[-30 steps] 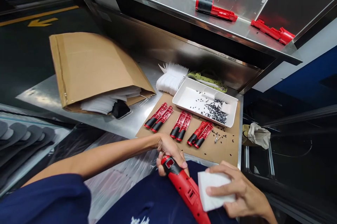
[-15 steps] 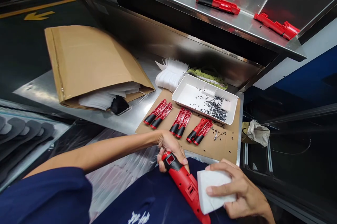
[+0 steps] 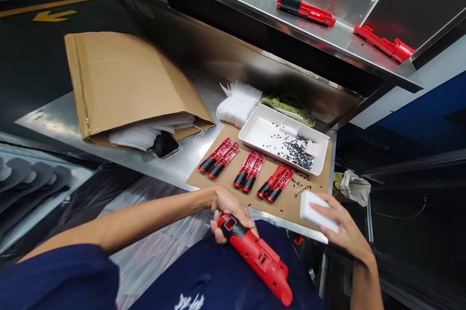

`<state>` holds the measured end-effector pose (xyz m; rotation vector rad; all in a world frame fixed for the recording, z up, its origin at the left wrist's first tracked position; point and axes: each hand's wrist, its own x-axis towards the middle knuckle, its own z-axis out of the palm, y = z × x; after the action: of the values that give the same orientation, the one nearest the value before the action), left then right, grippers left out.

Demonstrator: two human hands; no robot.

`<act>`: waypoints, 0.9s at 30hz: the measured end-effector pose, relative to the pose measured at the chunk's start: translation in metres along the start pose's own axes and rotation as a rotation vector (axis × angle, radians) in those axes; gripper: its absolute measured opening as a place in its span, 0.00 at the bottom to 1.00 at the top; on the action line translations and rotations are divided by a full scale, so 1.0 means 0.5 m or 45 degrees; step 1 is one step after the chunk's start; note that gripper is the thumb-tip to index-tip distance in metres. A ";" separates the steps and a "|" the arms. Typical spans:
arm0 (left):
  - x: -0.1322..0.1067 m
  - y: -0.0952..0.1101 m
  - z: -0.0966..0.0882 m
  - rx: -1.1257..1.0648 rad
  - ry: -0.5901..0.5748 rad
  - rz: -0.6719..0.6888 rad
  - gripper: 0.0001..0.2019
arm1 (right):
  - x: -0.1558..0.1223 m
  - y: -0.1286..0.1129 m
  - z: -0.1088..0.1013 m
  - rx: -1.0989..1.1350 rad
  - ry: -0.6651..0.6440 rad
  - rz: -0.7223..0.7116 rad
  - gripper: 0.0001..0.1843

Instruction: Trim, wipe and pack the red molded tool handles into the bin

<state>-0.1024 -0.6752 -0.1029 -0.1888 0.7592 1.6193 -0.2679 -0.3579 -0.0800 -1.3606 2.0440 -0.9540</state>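
Observation:
My left hand [image 3: 229, 218] grips the black-and-red end of a red cordless tool body [image 3: 258, 259], which rests over my navy shirt. My right hand [image 3: 344, 225] pinches a white melamine sponge [image 3: 318, 211] above the lower right corner of a brown cardboard sheet [image 3: 302, 208]. On that sheet lie several red-and-black tool housing halves [image 3: 249, 170] in pairs. Behind them stands a white tray [image 3: 262, 128] holding black screws [image 3: 298, 155]. Small tweezers [image 3: 297, 189] lie among loose screws.
A steel shelf [image 3: 309, 24] above carries red tool parts [image 3: 306, 9]. To the left, a kraft envelope [image 3: 124, 82] holds white sheets, with a phone [image 3: 165, 144] at its mouth. A white stack [image 3: 238, 104] stands behind the tray, and a crumpled bag [image 3: 355, 187] sits right.
My right hand has lifted the sponge away from the tool, up and to the right. The tool now shows its full lower end.

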 end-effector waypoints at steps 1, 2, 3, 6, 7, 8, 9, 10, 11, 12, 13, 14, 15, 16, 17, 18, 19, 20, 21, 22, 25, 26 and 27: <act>-0.003 -0.008 -0.004 0.037 0.000 0.083 0.17 | 0.022 0.016 0.000 -0.025 0.076 0.040 0.22; -0.006 -0.017 -0.007 0.068 0.007 0.165 0.18 | 0.047 0.031 0.001 -0.066 0.159 0.069 0.22; -0.009 -0.026 -0.009 0.079 0.031 0.248 0.20 | 0.077 0.047 0.001 -0.111 0.243 0.090 0.22; -0.010 -0.052 -0.001 0.035 0.191 0.500 0.25 | 0.187 0.091 -0.003 -0.208 0.445 0.122 0.25; -0.006 -0.059 0.007 0.024 0.254 0.613 0.27 | 0.228 0.102 -0.006 -0.219 0.491 0.126 0.26; -0.001 -0.064 0.018 0.012 0.324 0.735 0.31 | 0.268 0.111 -0.009 -0.219 0.520 0.131 0.27; 0.006 -0.068 0.030 -0.006 0.403 0.852 0.35 | 0.303 0.117 -0.012 -0.212 0.546 0.137 0.29; 0.014 -0.070 0.043 -0.031 0.487 0.951 0.39 | 0.333 0.118 -0.013 -0.201 0.570 0.144 0.31; 0.022 -0.072 0.057 -0.071 0.574 1.034 0.42 | 0.355 0.113 -0.013 -0.185 0.594 0.150 0.32; 0.030 -0.073 0.071 -0.119 0.656 1.099 0.44 | 0.368 0.103 -0.010 -0.163 0.618 0.153 0.33; 0.036 -0.073 0.084 -0.169 0.725 1.145 0.45 | 0.371 0.088 -0.004 -0.131 0.641 0.153 0.32; 0.042 -0.073 0.095 -0.214 0.778 1.180 0.45 | 0.366 0.067 0.005 -0.086 0.653 0.149 0.32; 0.046 -0.073 0.104 -0.250 0.819 1.207 0.46 | 0.354 0.043 0.015 -0.033 0.647 0.142 0.32; 0.048 -0.072 0.112 -0.275 0.852 1.228 0.47 | 0.336 0.016 0.027 0.021 0.623 0.132 0.33; 0.049 -0.071 0.117 -0.295 0.881 1.247 0.47 | 0.317 -0.013 0.039 0.091 0.574 0.122 0.34; 0.049 -0.070 0.121 -0.313 0.906 1.260 0.47 | 0.297 -0.041 0.051 0.179 0.514 0.115 0.35; 0.049 -0.070 0.123 -0.328 0.928 1.273 0.46 | 0.279 -0.068 0.061 0.292 0.458 0.115 0.34; 0.048 -0.069 0.125 -0.338 0.945 1.283 0.46 | 0.265 -0.092 0.070 0.412 0.418 0.123 0.33; 0.047 -0.068 0.127 -0.345 0.955 1.287 0.46 | 0.255 -0.113 0.077 0.524 0.402 0.138 0.31; 0.047 -0.067 0.128 -0.351 0.963 1.289 0.47 | 0.249 -0.131 0.083 0.612 0.406 0.158 0.30; 0.049 -0.065 0.136 -0.350 0.978 1.275 0.50 | 0.248 -0.166 0.091 0.598 0.501 0.194 0.26; 0.051 -0.064 0.138 -0.346 0.978 1.270 0.51 | 0.250 -0.172 0.092 0.531 0.531 0.196 0.24; 0.053 -0.063 0.140 -0.339 0.977 1.266 0.52 | 0.251 -0.177 0.092 0.456 0.561 0.195 0.22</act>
<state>-0.0579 -0.6131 -0.0747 -0.7407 1.3391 2.6448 -0.2306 -0.5095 -0.0434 -0.8466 2.1034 -1.5656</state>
